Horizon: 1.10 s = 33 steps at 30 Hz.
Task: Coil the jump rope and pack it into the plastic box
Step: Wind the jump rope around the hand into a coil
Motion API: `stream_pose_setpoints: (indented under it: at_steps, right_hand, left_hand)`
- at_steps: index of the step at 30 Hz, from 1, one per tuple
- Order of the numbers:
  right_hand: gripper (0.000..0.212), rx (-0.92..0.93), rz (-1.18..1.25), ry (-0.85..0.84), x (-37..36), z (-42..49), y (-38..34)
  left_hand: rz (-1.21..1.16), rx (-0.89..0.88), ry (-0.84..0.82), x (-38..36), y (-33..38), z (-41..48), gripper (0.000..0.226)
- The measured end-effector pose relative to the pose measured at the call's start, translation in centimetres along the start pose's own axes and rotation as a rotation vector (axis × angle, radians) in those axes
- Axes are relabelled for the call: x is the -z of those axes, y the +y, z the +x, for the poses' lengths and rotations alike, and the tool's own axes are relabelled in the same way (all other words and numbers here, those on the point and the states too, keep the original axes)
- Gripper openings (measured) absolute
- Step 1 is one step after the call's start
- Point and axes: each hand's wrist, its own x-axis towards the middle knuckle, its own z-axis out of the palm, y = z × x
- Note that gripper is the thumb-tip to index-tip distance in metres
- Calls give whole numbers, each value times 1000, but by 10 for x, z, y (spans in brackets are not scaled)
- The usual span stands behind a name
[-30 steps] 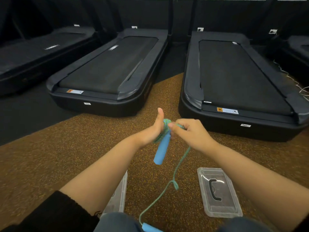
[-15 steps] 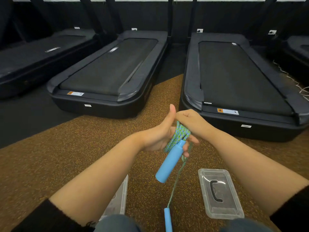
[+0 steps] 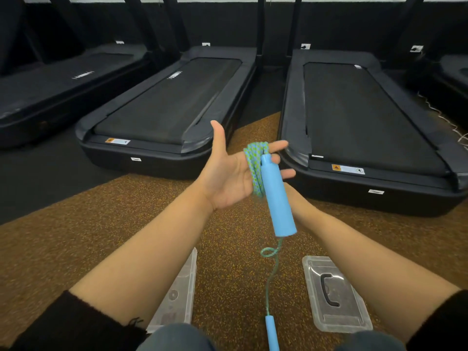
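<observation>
The jump rope point(image 3: 255, 163) is green and blue with two light blue handles. Several coils of it lie around the fingers of my left hand point(image 3: 225, 173), which is held palm up with the thumb raised. One handle point(image 3: 277, 196) hangs down from the coils. The free rope point(image 3: 272, 272) drops from there with a small loop to the second handle point(image 3: 272, 333) between my knees. My right hand point(image 3: 295, 196) sits behind the left hand and the upper handle, mostly hidden. The clear plastic box point(image 3: 178, 292) lies on the floor under my left forearm.
A clear lid point(image 3: 334, 295) with a black handle lies on the speckled brown floor under my right forearm. Black treadmills point(image 3: 164, 105) point(image 3: 359, 117) stand side by side just beyond my hands. White cables point(image 3: 448, 122) trail at the far right.
My left hand has opened from a fist-like grip to a flat palm with the coils on its fingers. My right hand has slipped behind it. The lower handle has risen further into view.
</observation>
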Motion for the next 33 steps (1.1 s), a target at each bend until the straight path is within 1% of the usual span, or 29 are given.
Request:
stream_pose_setpoints:
  at_steps: [1, 3, 4, 8, 10, 13, 16, 19, 22, 23, 24, 26, 28, 30, 32, 33]
  right_hand:
    - [32, -7, 61, -24, -2, -2, 5]
    - [18, -33, 168, -82, -2, -4, 16]
    - [17, -66, 183, -98, -3, -3, 22]
    - [34, -233, 158, -109, -14, -4, 29]
    - [44, -204, 136, -109, -17, -9, 27]
    - [57, -132, 108, -160, -19, -15, 25]
    - [58, -106, 81, -207, -21, -18, 22]
    - [57, -89, 82, -237, -23, -21, 19]
    - [54, -64, 81, -272, -21, -24, 12]
    - [54, -47, 70, -273, -20, -23, 11]
    - [54, -31, 61, -271, -19, -23, 8]
    - [54, 9, 37, -252, -15, -19, 4]
    - [54, 60, -23, -222, -9, -14, -1]
    - [53, 117, -138, -166, -2, -10, -5]
    - [54, 144, -204, -76, 7, -6, -10]
    - [54, 152, -215, -22, 11, -3, -11]
  left_hand:
    - [-35, -28, 26, 2, 1, 1, 119]
    - [-112, -80, 80, 6, 3, 1, 118]
    - [-146, -101, 106, 10, 4, 1, 118]
    - [-230, -167, 206, 19, 2, 2, 118]
    - [-232, -207, 288, 23, 2, 2, 116]
    - [-223, -273, 372, 29, 3, 2, 116]
    - [-171, -288, 451, 35, 2, 1, 113]
    - [-65, -281, 559, 38, 0, 4, 102]
    - [130, -261, 700, 43, -5, 9, 91]
    - [190, -231, 716, 44, -9, 11, 89]
    - [250, -184, 715, 45, -14, 12, 89]
    - [394, -54, 660, 46, -23, 12, 94]
    - [533, 108, 510, 41, -28, 6, 98]
    - [600, 255, 309, 35, -29, -3, 99]
    - [590, 347, 151, 28, -29, -11, 100]
    - [553, 385, 104, 25, -29, -13, 103]
